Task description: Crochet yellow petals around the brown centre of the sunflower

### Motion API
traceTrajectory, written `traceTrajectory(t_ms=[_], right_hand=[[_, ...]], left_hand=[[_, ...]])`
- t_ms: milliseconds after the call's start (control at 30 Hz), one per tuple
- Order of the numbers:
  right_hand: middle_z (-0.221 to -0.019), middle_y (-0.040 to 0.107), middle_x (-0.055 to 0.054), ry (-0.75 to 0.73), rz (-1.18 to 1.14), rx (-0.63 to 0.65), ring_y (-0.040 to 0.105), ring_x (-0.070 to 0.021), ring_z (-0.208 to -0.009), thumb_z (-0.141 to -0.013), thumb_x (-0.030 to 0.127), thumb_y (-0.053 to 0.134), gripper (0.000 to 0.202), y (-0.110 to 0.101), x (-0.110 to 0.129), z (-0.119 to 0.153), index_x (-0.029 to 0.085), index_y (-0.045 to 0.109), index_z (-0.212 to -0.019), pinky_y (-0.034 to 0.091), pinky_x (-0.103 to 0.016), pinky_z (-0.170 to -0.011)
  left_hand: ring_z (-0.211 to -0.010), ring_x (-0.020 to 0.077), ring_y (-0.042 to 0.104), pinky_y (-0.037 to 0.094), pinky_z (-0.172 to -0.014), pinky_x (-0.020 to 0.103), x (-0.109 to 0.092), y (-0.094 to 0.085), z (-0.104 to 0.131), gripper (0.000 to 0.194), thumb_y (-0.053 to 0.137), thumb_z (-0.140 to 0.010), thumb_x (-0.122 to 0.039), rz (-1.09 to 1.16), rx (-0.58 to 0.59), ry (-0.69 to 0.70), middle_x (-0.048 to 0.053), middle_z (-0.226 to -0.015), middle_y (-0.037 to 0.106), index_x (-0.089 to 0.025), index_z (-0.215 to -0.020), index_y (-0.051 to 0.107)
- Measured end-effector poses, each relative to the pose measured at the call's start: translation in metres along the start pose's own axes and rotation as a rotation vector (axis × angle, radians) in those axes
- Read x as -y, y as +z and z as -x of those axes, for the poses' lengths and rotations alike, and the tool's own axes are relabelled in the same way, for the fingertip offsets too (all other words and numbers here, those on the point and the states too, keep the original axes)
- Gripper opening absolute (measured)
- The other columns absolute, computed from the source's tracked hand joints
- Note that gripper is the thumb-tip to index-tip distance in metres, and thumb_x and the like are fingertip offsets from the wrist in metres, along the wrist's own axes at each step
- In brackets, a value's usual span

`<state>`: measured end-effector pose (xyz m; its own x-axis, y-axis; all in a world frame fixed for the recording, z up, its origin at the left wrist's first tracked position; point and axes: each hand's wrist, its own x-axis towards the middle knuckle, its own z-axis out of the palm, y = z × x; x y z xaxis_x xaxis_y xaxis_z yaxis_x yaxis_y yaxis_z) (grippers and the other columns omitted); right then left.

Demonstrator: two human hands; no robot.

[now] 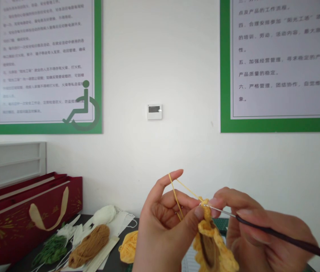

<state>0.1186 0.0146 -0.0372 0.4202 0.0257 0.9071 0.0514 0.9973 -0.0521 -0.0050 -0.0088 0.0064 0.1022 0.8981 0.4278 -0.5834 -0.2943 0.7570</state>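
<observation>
Yellow crochet work (219, 249) with a brown centre hangs below my hands at the lower right. My left hand (168, 223) pinches its top edge between thumb and a finger, while yellow yarn (188, 189) runs over the raised index finger. My right hand (264, 230) is closed round a crochet hook (284, 236) with a dark handle and a thin metal shaft. The hook's tip is at the top of the yellow piece, beside my left thumb. My right fingertips are close to that same spot.
On the dark table (86, 219) lie a yellow yarn ball (128, 247), a brown skein (90, 245), white yarn (103, 214) and green yarn (51, 249). Dark red bags (35, 223) stand at the left. A white wall (160, 158) with two green-framed posters is behind.
</observation>
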Motion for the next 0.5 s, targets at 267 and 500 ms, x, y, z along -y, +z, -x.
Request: traceTrajectory(t_ms=[267,500], right_hand=[[-0.107,0.079,-0.009,-0.211,0.18,0.122,0.077,-0.0214,-0.076,-0.088,0.001,0.061,0.034,-0.006,0.006,-0.008,0.019,0.072,-0.114,0.061,-0.036,-0.056],[-0.109,0.08,-0.008,-0.137,0.249,0.337,0.078,-0.0236,-0.08,-0.085,0.005,0.067,0.043,-0.022,0.018,-0.013,0.027,0.07,-0.122,0.061,-0.034,-0.054]], left_hand=[[-0.057,0.0128,0.067,0.054,-0.06,0.025,0.001,0.003,0.001,0.069,0.09,-0.069,-0.007,0.038,-0.015,0.019,-0.002,-0.068,0.075,-0.014,-0.13,0.059],[-0.061,0.016,0.072,0.057,-0.063,0.026,0.002,0.003,0.001,0.066,0.088,-0.07,-0.006,0.04,-0.012,0.025,-0.002,-0.069,0.074,-0.015,-0.129,0.06]])
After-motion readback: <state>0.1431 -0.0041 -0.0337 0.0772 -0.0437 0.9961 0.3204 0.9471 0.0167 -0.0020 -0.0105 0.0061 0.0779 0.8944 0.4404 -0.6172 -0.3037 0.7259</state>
